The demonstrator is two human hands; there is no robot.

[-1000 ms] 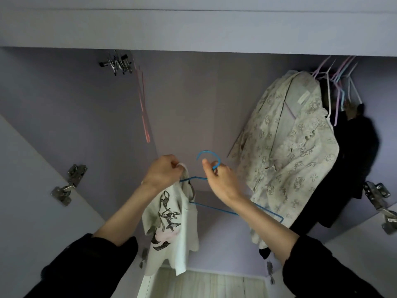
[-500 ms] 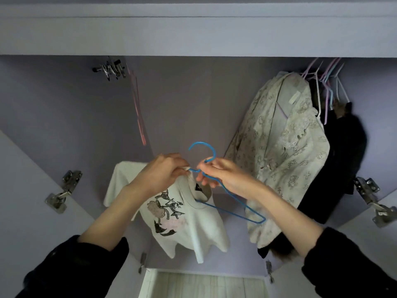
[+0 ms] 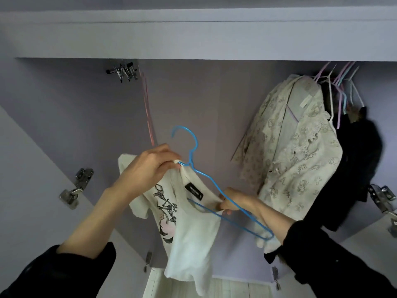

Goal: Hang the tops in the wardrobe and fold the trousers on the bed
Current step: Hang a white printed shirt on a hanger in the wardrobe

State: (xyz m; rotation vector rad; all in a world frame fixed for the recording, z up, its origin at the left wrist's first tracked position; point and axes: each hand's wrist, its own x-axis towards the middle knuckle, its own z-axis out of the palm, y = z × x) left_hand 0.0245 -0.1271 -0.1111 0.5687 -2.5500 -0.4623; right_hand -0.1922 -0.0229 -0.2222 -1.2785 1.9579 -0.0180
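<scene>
The left hand (image 3: 150, 166) pinches the collar of the white T-shirt (image 3: 189, 229) against the blue wire hanger (image 3: 217, 186), fingers curled shut on both just below the hook; the right hand (image 3: 233, 202) grips the other side of the neckline where the hanger's sloping arm crosses it, thumb and fingers closed on the fabric. The hanger tilts, its long axis running from the left hand down and rightward to a rounded end past the right wrist, with the hook pointing up and curling to the left. The shirt hangs from it inside the open wardrobe (image 3: 193, 100), well left of the clothes already on the rail, its body dropping towards the wardrobe floor. It is soft, pale cotton-like cloth, rumpled, with a black label at the inside back of the neck and a dark line drawing with a touch of pink on the front. The hanger is thin, smooth, coated wire. To the right of it hangs a cream printed blouse (image 3: 300, 160) with lacy trim, and beyond that a dark garment (image 3: 356, 160) under pastel hangers (image 3: 340, 93)
</scene>
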